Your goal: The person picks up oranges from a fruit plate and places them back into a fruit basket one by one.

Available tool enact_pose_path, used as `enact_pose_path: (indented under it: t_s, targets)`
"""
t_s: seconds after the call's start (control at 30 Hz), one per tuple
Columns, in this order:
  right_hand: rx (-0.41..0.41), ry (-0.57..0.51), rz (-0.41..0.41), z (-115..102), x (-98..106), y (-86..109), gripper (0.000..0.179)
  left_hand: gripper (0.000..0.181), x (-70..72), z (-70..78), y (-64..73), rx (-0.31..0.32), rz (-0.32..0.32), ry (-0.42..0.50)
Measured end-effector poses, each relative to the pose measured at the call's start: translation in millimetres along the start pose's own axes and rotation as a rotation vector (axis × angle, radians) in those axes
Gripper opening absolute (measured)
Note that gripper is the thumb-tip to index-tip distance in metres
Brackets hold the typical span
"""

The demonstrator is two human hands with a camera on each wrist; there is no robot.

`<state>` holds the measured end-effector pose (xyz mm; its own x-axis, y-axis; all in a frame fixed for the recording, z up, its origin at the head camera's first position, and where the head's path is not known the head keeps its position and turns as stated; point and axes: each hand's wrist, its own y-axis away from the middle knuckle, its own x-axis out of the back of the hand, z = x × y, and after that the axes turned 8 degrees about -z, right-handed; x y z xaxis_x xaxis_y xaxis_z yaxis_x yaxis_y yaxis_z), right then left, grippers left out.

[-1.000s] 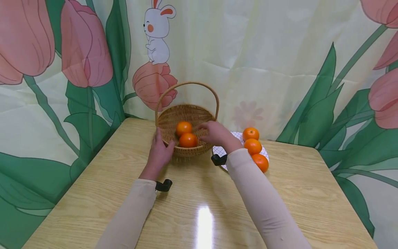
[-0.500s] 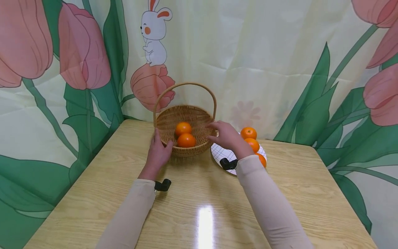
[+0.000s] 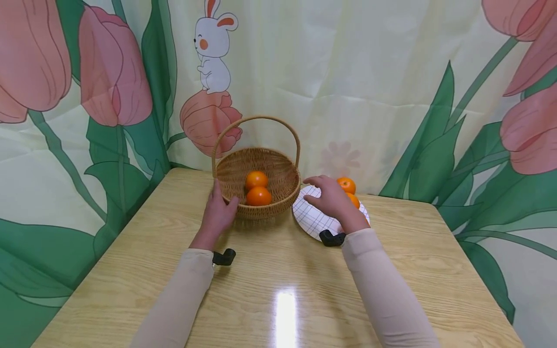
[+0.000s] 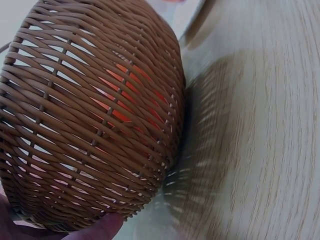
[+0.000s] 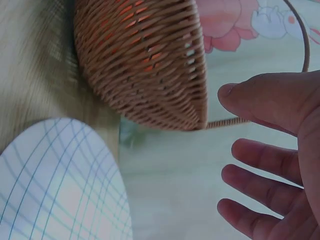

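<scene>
A wicker basket point(image 3: 278, 210) with a tall arched handle stands at the table's back, its opening facing me. Two oranges, a rear one point(image 3: 256, 180) and a front one point(image 3: 259, 196), lie inside it. My left hand point(image 3: 218, 212) holds the basket's left side, thumb near the front rim; in the left wrist view the thumb point(image 4: 102, 229) lies against the weave. To the right of the basket, my right hand point(image 3: 332, 199) hovers over a white checked plate point(image 3: 311, 220), fingers spread and holding nothing. Oranges point(image 3: 346, 185) on the plate's right side are partly hidden behind that hand.
The light wooden table point(image 3: 261, 270) extends toward me, with a bright reflection near its front. A curtain point(image 3: 370, 96) printed with tulips and a rabbit hangs directly behind the table. A black wrist camera point(image 3: 332, 238) sits below my right hand.
My right hand has drawn back to the right, out of the basket and over the plate, covering more of the oranges there. My left hand has stayed at the basket; both oranges inside remain.
</scene>
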<state>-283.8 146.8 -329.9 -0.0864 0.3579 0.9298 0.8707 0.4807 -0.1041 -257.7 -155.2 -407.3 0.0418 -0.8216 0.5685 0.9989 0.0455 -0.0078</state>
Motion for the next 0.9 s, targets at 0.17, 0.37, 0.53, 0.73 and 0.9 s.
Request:
enact_pose_path:
  t_s: [0.17, 0.37, 0.53, 0.73, 0.9]
  targets:
    - [-0.072, -0.007, -0.034, 8, 0, 10.9, 0.045, 0.083, 0.9, -1.5, -0.6, 0.002, 0.000, -0.013]
    - [-0.116, -0.019, -0.044, 20, -2, 20.9, 0.045, 0.083, 1.8, -1.9, 0.0, -0.004, -0.001, -0.007]
    - [-0.130, -0.019, -0.034, 29, -4, 28.3, 0.044, 0.083, 2.0, -1.4, -0.5, -0.007, -0.009, -0.009]
    - [-0.228, -0.055, -0.053, 37, -5, 39.5, 0.042, 0.083, 1.4, -1.5, -1.8, -0.006, -0.012, -0.015]
    - [-0.236, -0.057, -0.042, 43, -6, 48.4, 0.040, 0.082, 1.3, -0.9, -1.8, -0.013, -0.007, -0.009]
